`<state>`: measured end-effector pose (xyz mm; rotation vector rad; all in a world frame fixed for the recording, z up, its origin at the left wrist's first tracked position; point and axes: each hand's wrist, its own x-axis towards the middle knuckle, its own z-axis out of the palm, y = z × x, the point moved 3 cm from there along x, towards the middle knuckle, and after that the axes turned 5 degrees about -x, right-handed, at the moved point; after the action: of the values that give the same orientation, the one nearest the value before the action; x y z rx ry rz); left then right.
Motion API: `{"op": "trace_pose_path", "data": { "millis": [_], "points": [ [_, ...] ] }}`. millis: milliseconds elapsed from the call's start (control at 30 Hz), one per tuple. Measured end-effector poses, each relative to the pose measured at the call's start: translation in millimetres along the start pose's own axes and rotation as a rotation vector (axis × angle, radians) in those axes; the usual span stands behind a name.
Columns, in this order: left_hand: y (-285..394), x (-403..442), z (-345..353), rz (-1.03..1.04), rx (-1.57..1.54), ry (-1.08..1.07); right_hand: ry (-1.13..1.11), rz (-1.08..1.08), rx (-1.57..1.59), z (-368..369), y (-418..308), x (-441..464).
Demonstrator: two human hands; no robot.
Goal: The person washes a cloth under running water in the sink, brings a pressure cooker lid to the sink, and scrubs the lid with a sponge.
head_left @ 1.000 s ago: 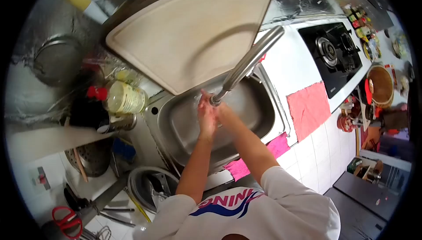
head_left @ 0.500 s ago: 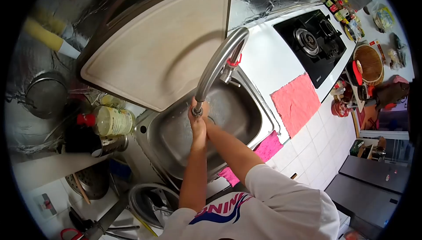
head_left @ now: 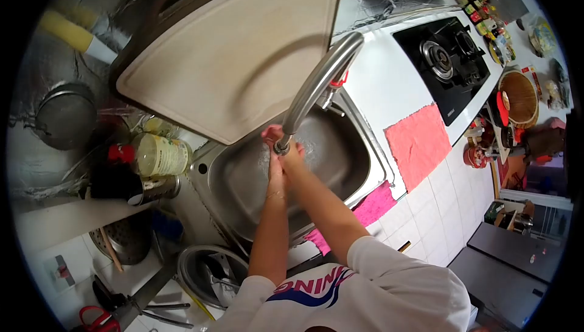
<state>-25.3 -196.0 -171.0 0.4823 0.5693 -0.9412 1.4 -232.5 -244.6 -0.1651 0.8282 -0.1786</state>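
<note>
My left hand (head_left: pixel 275 160) and my right hand (head_left: pixel 293 159) are pressed together under the mouth of a curved steel faucet (head_left: pixel 314 83). Water splashes around them, over the steel sink (head_left: pixel 334 155). Reddish fingers of the left hand extend past the faucet head, apart and slightly bent. The right hand lies against the left from the right side; its fingers are mostly hidden by the faucet end and the other hand. No object shows in either hand.
A large cutting board (head_left: pixel 231 58) leans behind the sink. Left of it stand a red-capped bottle (head_left: pixel 161 154) and a pot (head_left: pixel 213 265). To the right are a coral cloth (head_left: pixel 418 146), a magenta cloth (head_left: pixel 372 205) and a gas stove (head_left: pixel 444 64).
My hands have shifted against each other under the faucet, and the left fingers now show beyond its head. More splashing water is visible. The whole view has shifted slightly.
</note>
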Motion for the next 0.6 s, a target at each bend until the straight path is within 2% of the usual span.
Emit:
{"op": "trace_pose_path", "data": {
  "millis": [67, 100, 167, 200, 233, 267, 300, 367, 400, 433, 500, 567, 600],
  "points": [
    [7.6, 31.9, -26.7, 0.02, -0.126, -0.17, -0.02, -0.036, 0.268, 3.1, 0.4, -32.9],
    [14.1, 43.3, -39.6, 0.026, -0.127, -0.163, -0.022, -0.073, 0.371, 6.9, -0.2, -51.4],
    [21.4, 56.6, -55.6, 0.023, 0.171, 0.021, 0.004, -0.135, 0.418, 0.0, 4.5, -67.3],
    [18.6, 43.6, -47.0, -0.115, 0.355, 0.264, -0.019, -0.235, 0.093, -15.4, 9.7, -68.6],
    [18.8, 44.1, -51.3, -0.111, 0.352, 0.279, -0.048, -0.329, -0.228, -20.5, 13.0, -74.5],
    [17.2, 45.4, -52.9, -0.177, 0.33, 0.236, 0.142, -0.368, -0.506, -30.8, 13.8, -78.4],
    [13.2, 46.8, -53.5, -0.245, 0.309, 0.188, 0.14, -0.363, -0.505, -36.6, 13.3, -81.8],
    [4.0, 55.1, -51.2, -0.16, 0.309, 0.176, 0.153, -0.732, -1.102, -37.8, -0.9, -88.8],
    [3.0, 43.7, -32.0, -0.12, 0.307, 0.154, 0.206, -0.628, -1.127, -38.5, -3.6, -91.0],
    [4.0, 31.7, -11.1, -0.083, 0.307, 0.128, 0.21, -0.627, -1.125, -35.0, -6.6, -94.0],
    [2.6, 27.3, -1.0, -0.09, 0.208, 0.158, 0.146, -1.092, -1.255, -20.2, -18.0, -106.5],
    [5.0, 58.0, -32.0, 0.105, 0.425, 0.221, 0.13, -1.18, -1.371, -21.6, -26.0, -102.0],
    [5.6, 75.3, -55.0, 0.104, 0.425, 0.222, 0.115, -1.265, -1.488, -23.5, -26.2, -101.0]
  ]
}}
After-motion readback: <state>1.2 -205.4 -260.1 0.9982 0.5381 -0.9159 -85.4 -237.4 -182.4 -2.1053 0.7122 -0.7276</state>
